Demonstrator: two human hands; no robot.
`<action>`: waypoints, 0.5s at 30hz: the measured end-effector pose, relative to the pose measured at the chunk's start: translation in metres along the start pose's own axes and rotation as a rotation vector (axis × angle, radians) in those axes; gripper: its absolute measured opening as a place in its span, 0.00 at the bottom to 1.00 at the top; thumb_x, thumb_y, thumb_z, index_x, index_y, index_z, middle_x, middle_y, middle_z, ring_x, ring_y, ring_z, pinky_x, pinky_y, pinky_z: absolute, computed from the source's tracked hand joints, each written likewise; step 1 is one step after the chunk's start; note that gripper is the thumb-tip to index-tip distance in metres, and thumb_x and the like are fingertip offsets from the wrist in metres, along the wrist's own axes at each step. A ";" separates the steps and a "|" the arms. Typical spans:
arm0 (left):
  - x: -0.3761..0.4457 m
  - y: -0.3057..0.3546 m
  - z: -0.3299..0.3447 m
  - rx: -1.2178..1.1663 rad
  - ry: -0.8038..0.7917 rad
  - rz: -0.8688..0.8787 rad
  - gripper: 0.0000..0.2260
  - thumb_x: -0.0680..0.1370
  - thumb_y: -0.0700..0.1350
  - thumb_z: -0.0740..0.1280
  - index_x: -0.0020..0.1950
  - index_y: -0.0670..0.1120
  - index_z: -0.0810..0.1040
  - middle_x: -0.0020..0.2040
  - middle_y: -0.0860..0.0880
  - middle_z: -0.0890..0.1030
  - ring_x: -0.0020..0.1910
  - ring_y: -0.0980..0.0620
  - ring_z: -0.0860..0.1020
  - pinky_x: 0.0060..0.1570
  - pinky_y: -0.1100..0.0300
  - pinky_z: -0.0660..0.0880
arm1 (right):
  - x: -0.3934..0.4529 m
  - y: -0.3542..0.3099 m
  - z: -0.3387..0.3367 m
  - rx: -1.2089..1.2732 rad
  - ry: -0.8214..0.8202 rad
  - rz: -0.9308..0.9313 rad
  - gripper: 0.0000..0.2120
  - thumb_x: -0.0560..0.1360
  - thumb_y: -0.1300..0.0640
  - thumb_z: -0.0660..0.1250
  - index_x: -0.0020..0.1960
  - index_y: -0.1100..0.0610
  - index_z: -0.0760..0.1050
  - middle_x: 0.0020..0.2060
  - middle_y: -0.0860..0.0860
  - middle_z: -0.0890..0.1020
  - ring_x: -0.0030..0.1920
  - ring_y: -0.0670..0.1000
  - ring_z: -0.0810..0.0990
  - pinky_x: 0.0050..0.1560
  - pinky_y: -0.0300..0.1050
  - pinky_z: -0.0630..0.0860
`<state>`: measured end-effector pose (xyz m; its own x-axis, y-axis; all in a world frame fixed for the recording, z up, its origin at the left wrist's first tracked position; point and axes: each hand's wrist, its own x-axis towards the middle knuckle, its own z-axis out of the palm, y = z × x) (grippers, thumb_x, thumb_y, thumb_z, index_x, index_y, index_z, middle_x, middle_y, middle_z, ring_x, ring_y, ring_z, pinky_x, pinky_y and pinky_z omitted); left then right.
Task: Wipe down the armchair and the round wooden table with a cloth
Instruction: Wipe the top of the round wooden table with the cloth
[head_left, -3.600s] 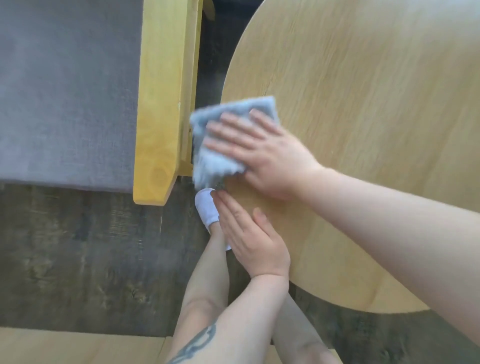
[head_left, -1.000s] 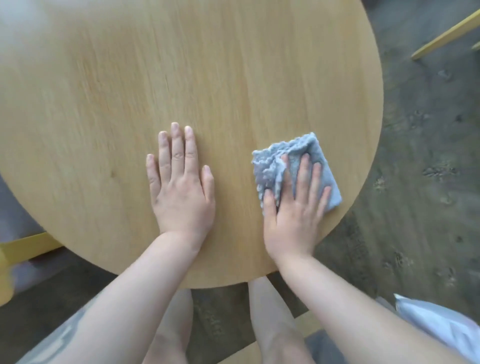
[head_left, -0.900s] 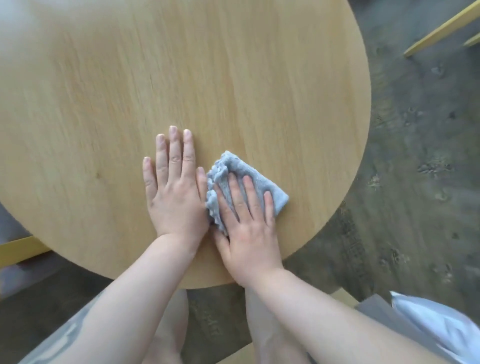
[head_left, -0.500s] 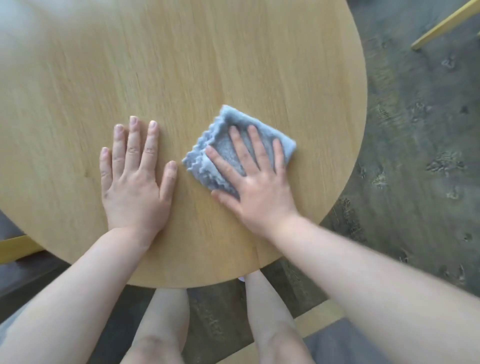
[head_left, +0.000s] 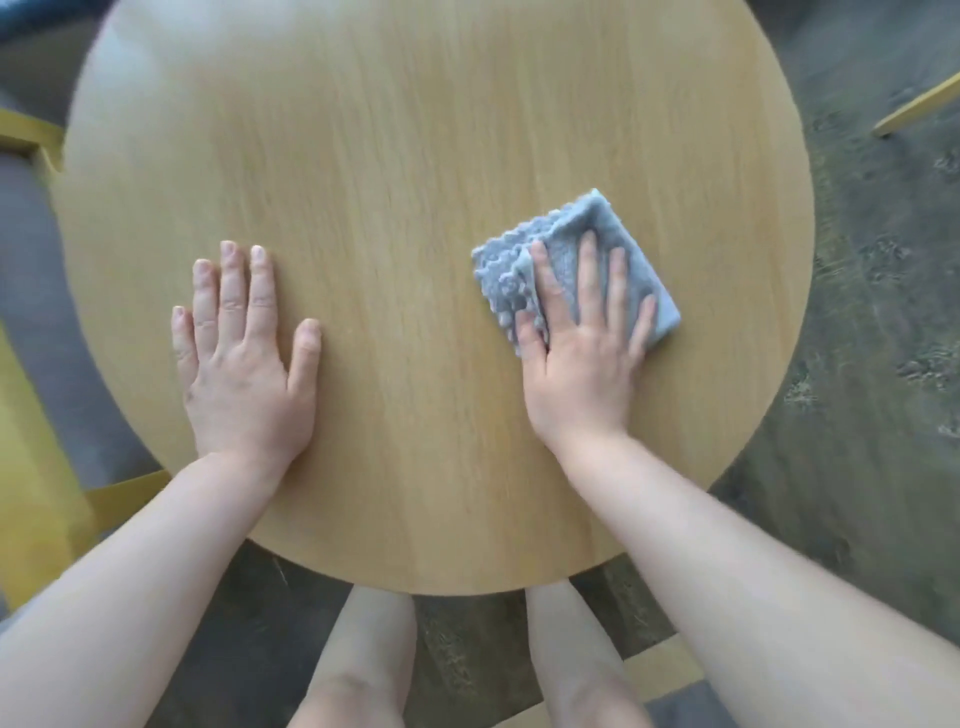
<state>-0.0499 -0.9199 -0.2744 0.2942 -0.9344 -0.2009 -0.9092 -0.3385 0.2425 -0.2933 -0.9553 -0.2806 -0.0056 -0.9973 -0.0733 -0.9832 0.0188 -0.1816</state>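
**poster1:** Cloth (head_left: 613, 249) position check, anyone? Trying to work out where the person wipes next.

**poster2:** It's lying flat on the round wooden tabletop (head_left: 415, 130), right-hand side, folded into a rough square turned a bit like a diamond. The right hand (head_left: 576, 353) sits on top, fingers straight and spread, pressing rather than grabbing, so that grip is open. The left hand (head_left: 244, 364) is flat on bare wood too, open, holding nothing, well apart from the cloth.

**poster1:** So which way is there room?

**poster2:** The cloth's outer corner is near the right rim, so not much left that way. Loads of open wood ahead and toward the left hand. I'd guess the sweep goes that way. The right hand is obviously the nearer one.

**poster1:** And the armchair?

**poster2:** Yellow frame with grey padding at the left edge (head_left: 31, 145), probably that, but it's blurry.
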 end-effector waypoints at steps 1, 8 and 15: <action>0.004 -0.006 -0.002 0.008 -0.006 0.008 0.28 0.81 0.59 0.46 0.80 0.52 0.45 0.80 0.53 0.45 0.78 0.54 0.40 0.75 0.53 0.38 | -0.017 -0.021 0.003 0.000 -0.005 0.057 0.26 0.81 0.42 0.51 0.77 0.42 0.52 0.78 0.53 0.54 0.78 0.57 0.49 0.74 0.64 0.44; 0.015 -0.029 -0.010 -0.023 0.001 0.017 0.28 0.81 0.57 0.48 0.80 0.52 0.47 0.80 0.52 0.47 0.78 0.54 0.42 0.75 0.53 0.39 | 0.038 -0.053 0.011 -0.029 -0.080 -0.457 0.27 0.77 0.40 0.53 0.76 0.42 0.60 0.76 0.51 0.61 0.77 0.56 0.55 0.73 0.59 0.44; 0.023 -0.040 -0.012 -0.004 0.025 0.033 0.27 0.81 0.55 0.48 0.80 0.50 0.51 0.80 0.49 0.50 0.78 0.50 0.46 0.76 0.49 0.43 | 0.001 -0.113 0.016 -0.052 -0.168 -0.621 0.27 0.77 0.39 0.52 0.76 0.41 0.58 0.77 0.52 0.58 0.77 0.57 0.52 0.73 0.65 0.45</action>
<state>-0.0031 -0.9296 -0.2770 0.2714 -0.9476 -0.1685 -0.9175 -0.3077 0.2522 -0.1792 -0.9571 -0.2761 0.5922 -0.7963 -0.1232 -0.8015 -0.5663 -0.1920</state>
